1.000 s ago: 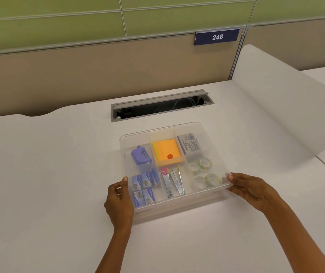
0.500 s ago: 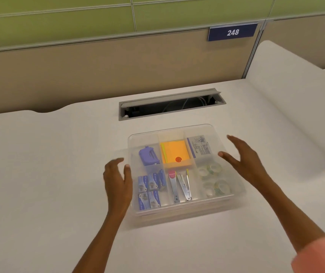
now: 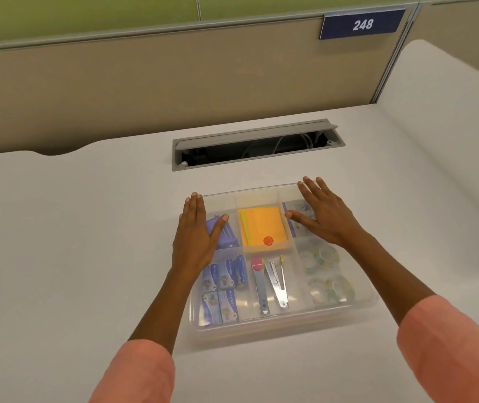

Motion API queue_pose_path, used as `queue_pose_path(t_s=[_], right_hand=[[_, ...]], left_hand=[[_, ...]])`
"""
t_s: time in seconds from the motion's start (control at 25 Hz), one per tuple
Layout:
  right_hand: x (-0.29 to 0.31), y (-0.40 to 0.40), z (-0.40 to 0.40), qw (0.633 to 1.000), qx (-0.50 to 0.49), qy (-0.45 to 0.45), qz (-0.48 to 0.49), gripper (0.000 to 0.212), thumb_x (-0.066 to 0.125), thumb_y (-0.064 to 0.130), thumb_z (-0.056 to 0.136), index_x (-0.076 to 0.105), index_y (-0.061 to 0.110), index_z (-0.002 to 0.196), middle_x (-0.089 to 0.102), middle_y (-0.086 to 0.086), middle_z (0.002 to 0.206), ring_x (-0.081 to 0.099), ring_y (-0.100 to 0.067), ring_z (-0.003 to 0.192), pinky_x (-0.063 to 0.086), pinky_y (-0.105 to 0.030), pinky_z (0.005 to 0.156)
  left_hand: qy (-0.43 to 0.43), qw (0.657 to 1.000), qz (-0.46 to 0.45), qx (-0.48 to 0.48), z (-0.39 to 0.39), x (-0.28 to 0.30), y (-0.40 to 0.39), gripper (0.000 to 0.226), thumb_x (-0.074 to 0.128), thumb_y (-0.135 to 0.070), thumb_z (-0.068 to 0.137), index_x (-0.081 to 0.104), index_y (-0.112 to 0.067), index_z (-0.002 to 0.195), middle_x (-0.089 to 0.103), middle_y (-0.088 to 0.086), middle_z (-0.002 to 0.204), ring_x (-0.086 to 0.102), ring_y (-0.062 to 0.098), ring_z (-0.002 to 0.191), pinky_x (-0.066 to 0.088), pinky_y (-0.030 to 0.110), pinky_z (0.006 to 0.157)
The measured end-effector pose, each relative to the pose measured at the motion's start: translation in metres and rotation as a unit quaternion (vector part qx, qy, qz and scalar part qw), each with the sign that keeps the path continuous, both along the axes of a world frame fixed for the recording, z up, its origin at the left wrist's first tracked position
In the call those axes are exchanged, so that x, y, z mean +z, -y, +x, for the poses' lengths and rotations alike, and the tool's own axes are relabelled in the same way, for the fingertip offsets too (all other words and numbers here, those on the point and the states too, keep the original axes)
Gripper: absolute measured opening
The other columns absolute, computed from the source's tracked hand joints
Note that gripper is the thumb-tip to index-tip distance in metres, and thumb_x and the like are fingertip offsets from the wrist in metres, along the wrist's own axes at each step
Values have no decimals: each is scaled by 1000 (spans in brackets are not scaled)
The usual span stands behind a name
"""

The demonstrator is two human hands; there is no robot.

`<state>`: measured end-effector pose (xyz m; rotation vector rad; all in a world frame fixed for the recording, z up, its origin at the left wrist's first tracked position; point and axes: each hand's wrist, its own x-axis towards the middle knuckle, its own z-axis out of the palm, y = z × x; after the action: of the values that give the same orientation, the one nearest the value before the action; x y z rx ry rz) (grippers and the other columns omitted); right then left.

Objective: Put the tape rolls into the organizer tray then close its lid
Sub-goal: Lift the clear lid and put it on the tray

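A clear plastic organizer tray sits on the white desk with its translucent lid lying on top. Several patterned tape rolls lie in the front right compartment, seen through the lid. My left hand rests flat, palm down, on the lid's far left part. My right hand lies flat on the far right part. Both hands have fingers spread and hold nothing.
Other compartments hold orange sticky notes, a purple item, blue staple boxes and metal staple removers. An open cable slot lies behind the tray. A partition wall carries a sign 248.
My hands left the tray's near corners, lifted, and moved forward onto the lid's far corners, palms down. The view moved closer to the tray.
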<state>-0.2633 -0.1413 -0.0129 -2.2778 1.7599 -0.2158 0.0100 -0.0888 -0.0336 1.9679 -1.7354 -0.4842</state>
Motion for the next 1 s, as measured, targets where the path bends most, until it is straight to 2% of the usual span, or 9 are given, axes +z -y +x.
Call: queue_pose_path(t_s=[0.16, 0.36, 0.44, 0.6, 0.72, 0.8, 1.0], right_hand=[[-1, 0, 1, 1000, -3, 8, -5, 117, 4, 94, 54, 12, 23, 147, 8, 1, 160, 1, -22, 147, 15, -53, 116], [-2, 1, -2, 997, -13, 70, -1, 114, 14, 93, 56, 17, 24, 146, 12, 3, 159, 3, -17, 147, 17, -54, 116], [-3, 1, -2, 999, -8, 46, -3, 113, 15, 92, 57, 13, 23, 147, 8, 3, 160, 0, -18, 147, 15, -54, 116], [-4, -1, -1, 1000, 16, -5, -15, 122, 3, 95, 52, 7, 20, 147, 2, -1, 160, -3, -23, 147, 9, -50, 117], [-3, 0, 0, 999, 32, -22, -17, 121, 1, 95, 53, 6, 20, 147, 1, -3, 160, -3, -25, 147, 7, -49, 117], [-3, 0, 1, 999, 32, -27, -17, 121, 0, 94, 53, 5, 19, 147, 1, -3, 160, -3, -26, 147, 6, -50, 118], [-2, 0, 1, 999, 38, -36, -8, 121, -2, 94, 53, 5, 20, 147, 1, -3, 160, -3, -27, 147, 5, -50, 118]], left_hand=[[-13, 1000, -4, 1, 1, 0, 0, 73, 36, -50, 88, 0, -18, 143, 4, 3, 157, 4, 20, 144, 14, 39, 115], [-39, 999, -8, 14, 0, 2, -3, 69, 34, -50, 90, 2, -21, 144, 7, 1, 157, 6, 17, 144, 15, 36, 114], [-58, 998, -10, 19, -2, 7, -5, 67, 35, -47, 91, 7, -19, 144, 10, 3, 157, 10, 19, 144, 16, 37, 114], [-77, 990, -68, 94, -6, 21, -19, 55, 39, -39, 92, 27, -14, 140, 25, 7, 153, 23, 25, 141, 22, 41, 112], [-71, 991, 8, 117, -12, 21, -45, 62, 33, -46, 92, 15, -17, 143, 11, 6, 156, 7, 27, 144, 15, 47, 114], [-76, 991, 42, 106, -18, 17, -68, 68, 28, -52, 89, 5, -19, 144, 2, 4, 157, -3, 25, 144, 11, 47, 115], [-78, 993, 32, 88, -27, 13, -91, 79, 19, -60, 79, -5, -20, 143, -4, 1, 157, -6, 18, 144, 15, 42, 115]])
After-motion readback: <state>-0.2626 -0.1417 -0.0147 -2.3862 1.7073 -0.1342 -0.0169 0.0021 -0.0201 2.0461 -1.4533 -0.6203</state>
